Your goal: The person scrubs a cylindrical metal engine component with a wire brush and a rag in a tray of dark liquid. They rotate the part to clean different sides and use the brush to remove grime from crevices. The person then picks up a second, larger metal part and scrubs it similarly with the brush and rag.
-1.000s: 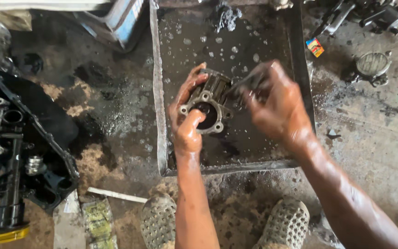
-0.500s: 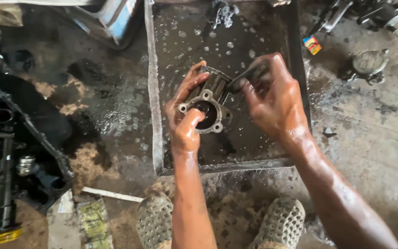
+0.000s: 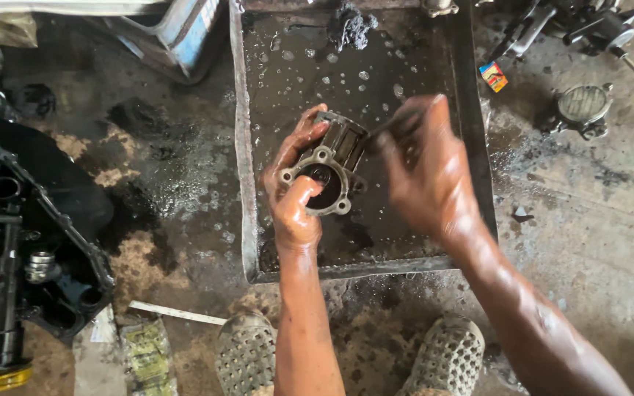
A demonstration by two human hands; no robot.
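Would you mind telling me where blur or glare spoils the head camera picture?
Head view: the right hand is motion-blurred, so the thin tool it holds is hard to identify; wet glare shines on the left hand and the tray's dark liquid; the finned metal part stays fairly sharp.

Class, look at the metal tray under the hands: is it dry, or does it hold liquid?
It holds liquid: the metal tray shows a dark, wet pool dotted with bubbles.

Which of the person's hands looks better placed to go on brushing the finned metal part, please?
Probably the right hand: it holds the brush against the metal part, while the left hand grips that part above the tray.
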